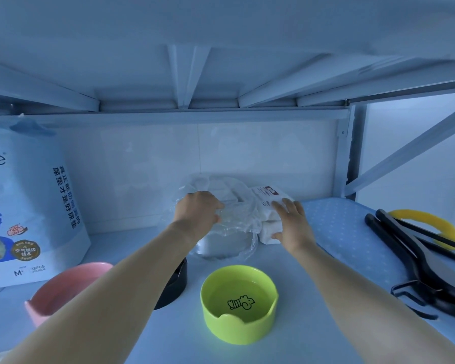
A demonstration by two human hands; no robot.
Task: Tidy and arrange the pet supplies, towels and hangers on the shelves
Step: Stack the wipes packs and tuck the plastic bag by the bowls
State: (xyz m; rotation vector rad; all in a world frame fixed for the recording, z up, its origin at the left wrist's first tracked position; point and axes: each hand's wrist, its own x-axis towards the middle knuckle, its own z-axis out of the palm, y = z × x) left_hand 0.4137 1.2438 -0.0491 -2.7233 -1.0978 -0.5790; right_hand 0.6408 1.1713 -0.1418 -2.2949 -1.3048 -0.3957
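A clear plastic pack of white towels [231, 195] lies at the back of the shelf [286, 345] against the wall. My left hand [199, 210] is closed on the crinkled plastic wrap at the pack's left end. My right hand [290, 222] rests with fingers spread on the white labelled end at the right, thumb against its front face. Black hangers [415, 256] lie at the right, over a yellow hanger [431, 219].
A green pet bowl [238, 303] stands in front, between my arms. A pink bowl [63, 287] and a black bowl [177, 282] sit under my left forearm. A large blue pet-pad bag [29, 206] stands at the left. A dotted blue mat [347, 232] covers the right side.
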